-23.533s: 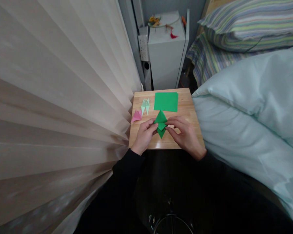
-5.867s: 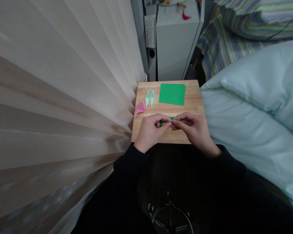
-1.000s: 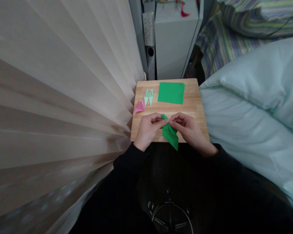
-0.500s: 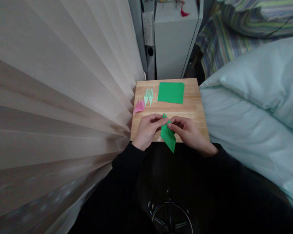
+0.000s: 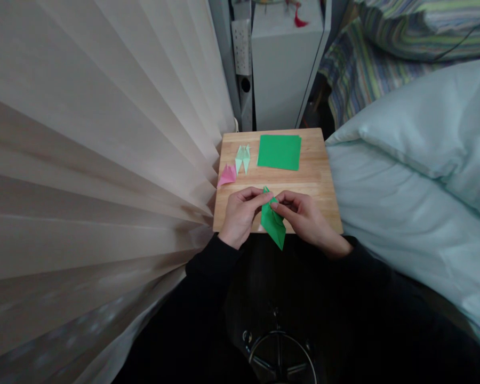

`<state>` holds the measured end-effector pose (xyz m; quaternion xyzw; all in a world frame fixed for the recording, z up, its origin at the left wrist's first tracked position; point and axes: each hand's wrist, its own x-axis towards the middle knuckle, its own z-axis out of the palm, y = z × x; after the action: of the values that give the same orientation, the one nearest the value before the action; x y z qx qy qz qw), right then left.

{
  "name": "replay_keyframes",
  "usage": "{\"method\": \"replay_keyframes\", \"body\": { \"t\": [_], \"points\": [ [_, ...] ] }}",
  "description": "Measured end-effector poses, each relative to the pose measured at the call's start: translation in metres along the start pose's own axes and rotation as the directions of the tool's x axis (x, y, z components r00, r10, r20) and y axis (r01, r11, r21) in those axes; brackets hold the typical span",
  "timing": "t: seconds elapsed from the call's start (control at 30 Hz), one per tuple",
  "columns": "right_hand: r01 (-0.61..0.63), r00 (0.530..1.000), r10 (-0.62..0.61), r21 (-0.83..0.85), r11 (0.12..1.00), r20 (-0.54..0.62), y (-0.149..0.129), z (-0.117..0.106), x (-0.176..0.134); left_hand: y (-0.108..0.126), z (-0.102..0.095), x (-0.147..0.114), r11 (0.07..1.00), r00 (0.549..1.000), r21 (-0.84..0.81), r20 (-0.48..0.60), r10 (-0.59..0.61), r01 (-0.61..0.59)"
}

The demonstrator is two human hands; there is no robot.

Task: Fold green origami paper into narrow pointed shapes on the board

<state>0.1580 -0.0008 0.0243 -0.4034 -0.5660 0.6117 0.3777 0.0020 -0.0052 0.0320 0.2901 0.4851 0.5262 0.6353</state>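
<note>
One green paper — folded, sharply pointed.

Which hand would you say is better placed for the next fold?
Probably the right hand: it pinches the green folded paper lower, nearer its broad part, while the left hand holds higher.

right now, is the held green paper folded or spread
Folded: the green paper between left hand and right hand shows layers and a pointed end.
</note>
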Motion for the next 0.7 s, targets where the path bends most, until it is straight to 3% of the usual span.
{"method": "replay_keyframes", "body": {
  "t": [0.27, 0.43, 0.53, 0.7],
  "points": [
    [-0.037, 0.999, 0.037, 0.020, 0.999, 0.008, 0.0004, 0.0016, 0.0007, 0.0027, 0.0003, 0.0015, 1.000, 0.999, 0.006, -0.034, 0.000, 0.000],
    [-0.071, 0.997, 0.070, 0.053, 0.996, 0.036, 0.0013, 0.0047, -0.0003, 0.0023, -0.0018, 0.0026, 0.993, 0.991, 0.090, -0.104, 0.080, -0.071],
    [-0.074, 0.996, 0.072, 0.042, 0.996, 0.052, 0.0011, 0.0057, -0.0011, 0.0020, -0.0013, 0.0023, 0.983, 0.986, 0.140, -0.100, 0.133, -0.119],
    [-0.067, 0.996, 0.068, -0.008, 0.998, 0.055, 0.0001, 0.0021, -0.0016, 0.0031, 0.0000, 0.0010, 0.990, 0.991, 0.104, -0.082, 0.101, -0.092]
  ]
}}
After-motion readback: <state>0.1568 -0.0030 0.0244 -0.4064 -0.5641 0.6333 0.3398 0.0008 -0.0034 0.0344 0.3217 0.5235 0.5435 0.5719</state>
